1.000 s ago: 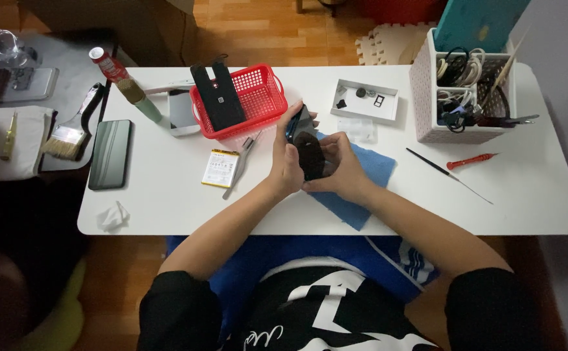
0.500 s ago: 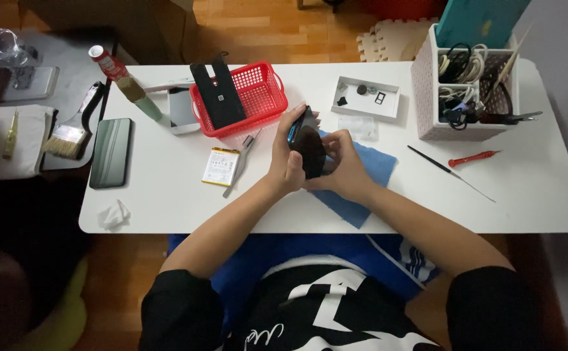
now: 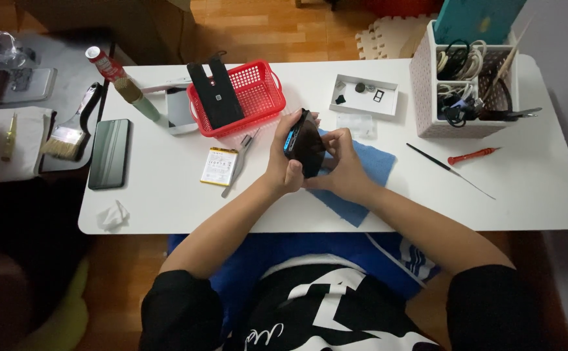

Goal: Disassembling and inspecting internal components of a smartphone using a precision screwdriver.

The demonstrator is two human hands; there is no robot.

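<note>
I hold a dark phone [image 3: 304, 144], tilted on edge with a blue rim showing, above a blue cloth [image 3: 368, 170] on the white table [image 3: 167, 201]. My left hand [image 3: 282, 159] grips the phone's left side. Against its right side and lower edge presses my right hand [image 3: 343, 166], fingers curled. Just left of my hands lie a flat battery [image 3: 219, 166] with a yellow label and metal tweezers [image 3: 239, 162].
A red basket [image 3: 254, 94] with a black part leaning on it stands behind. A small white tray [image 3: 365, 95] holds tiny parts. At right are a white organiser [image 3: 466, 84], a red-handled screwdriver [image 3: 472, 156] and a thin pick [image 3: 449, 170]. A dark phone [image 3: 109, 153], brush [image 3: 66, 136] and crumpled tissue [image 3: 112, 216] lie left.
Both hands have turned the phone slightly, raising it more on edge so its blue rim shows. The hands stay over the blue cloth.
</note>
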